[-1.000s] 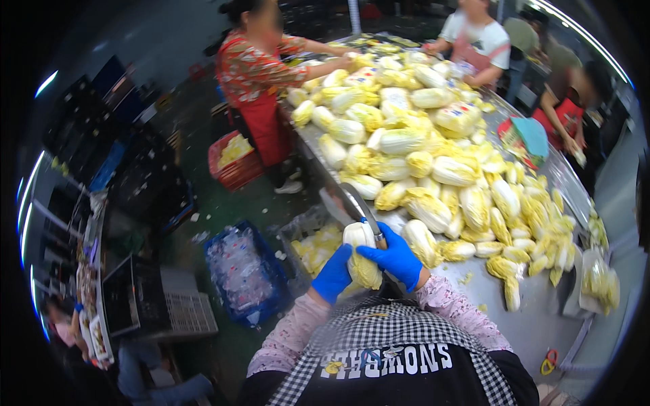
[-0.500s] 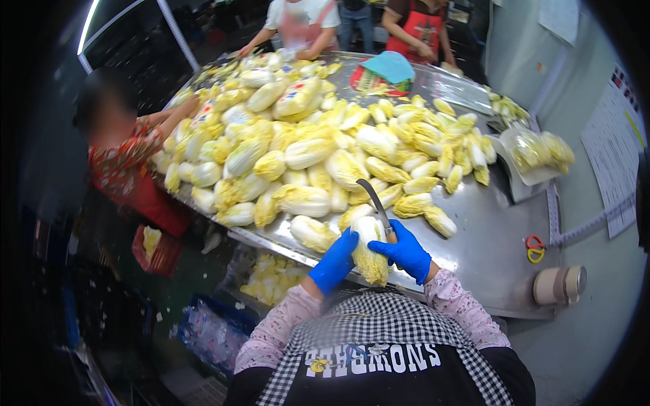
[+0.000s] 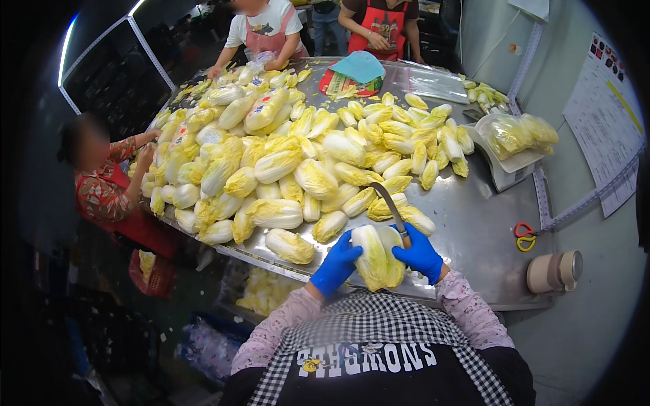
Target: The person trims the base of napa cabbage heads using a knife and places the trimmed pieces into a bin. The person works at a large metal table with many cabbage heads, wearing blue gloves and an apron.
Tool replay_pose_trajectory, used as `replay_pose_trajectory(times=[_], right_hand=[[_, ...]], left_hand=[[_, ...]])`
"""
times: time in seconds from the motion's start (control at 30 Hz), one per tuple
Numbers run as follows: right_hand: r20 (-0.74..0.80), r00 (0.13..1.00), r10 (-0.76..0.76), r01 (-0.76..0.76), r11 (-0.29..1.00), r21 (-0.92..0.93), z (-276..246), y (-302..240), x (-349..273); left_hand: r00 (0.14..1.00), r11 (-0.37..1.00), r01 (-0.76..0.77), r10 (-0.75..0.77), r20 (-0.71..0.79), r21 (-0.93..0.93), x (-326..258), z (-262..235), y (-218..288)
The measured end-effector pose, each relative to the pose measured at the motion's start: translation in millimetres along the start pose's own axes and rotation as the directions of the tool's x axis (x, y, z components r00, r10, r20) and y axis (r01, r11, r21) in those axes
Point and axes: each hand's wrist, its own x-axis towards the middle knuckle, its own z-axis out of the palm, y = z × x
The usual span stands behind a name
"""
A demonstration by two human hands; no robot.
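Close in front of me, both gloved hands hold a napa cabbage (image 3: 369, 254) upright at the near table edge, its white base up. My left hand (image 3: 337, 265) is closed round its left side. My right hand (image 3: 421, 256) grips a curved-blade knife (image 3: 386, 201), its blade pointing up and left. The same hand also holds an outer cabbage leaf (image 3: 394, 267) that stands away from the head's right side. Just beyond lies a big pile of napa cabbages (image 3: 271, 166), with one loose cabbage (image 3: 290, 245) left of my hands.
A scale (image 3: 501, 159) bearing bagged cabbages stands at the right. Nearer are red-and-yellow scissors (image 3: 523, 237) and a beige cup (image 3: 555, 272). A crate of leaves (image 3: 267, 291) sits below the table edge. Co-workers stand left (image 3: 112, 186) and at the far side (image 3: 264, 34).
An outer leaf has swung out to the right from the cabbage, drawn by my right hand. My hands are farther apart. The view has shifted slightly.
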Motion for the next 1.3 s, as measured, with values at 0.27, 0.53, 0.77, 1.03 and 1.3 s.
replay_pose_trajectory(times=[0.27,0.53,0.77,1.03,1.3], right_hand=[[0.084,0.965,0.250,-0.215,0.929,-0.302,-17.9,44.4,4.7],[-0.192,0.975,0.109,-0.193,0.840,-0.506,-18.0,37.2,-11.6],[0.014,0.982,0.186,-0.185,0.958,0.219,29.7,-19.9,1.1],[0.199,0.968,0.156,-0.215,0.921,0.326,49.8,-25.2,17.7],[0.077,0.985,-0.157,0.151,0.985,0.081,53.7,-23.2,20.3]], left_hand=[[0.988,0.990,0.060,-0.041,-0.152,0.127,10.8,-49.1,-35.2],[0.945,0.983,0.101,-0.144,-0.294,-0.157,1.8,-6.5,16.9],[0.965,0.970,-0.123,0.166,-0.201,0.208,6.9,14.7,18.9],[0.925,0.910,-0.278,0.340,-0.170,0.308,-4.7,10.4,33.4],[0.947,0.961,-0.265,0.274,-0.165,0.074,-8.1,1.7,29.7]])
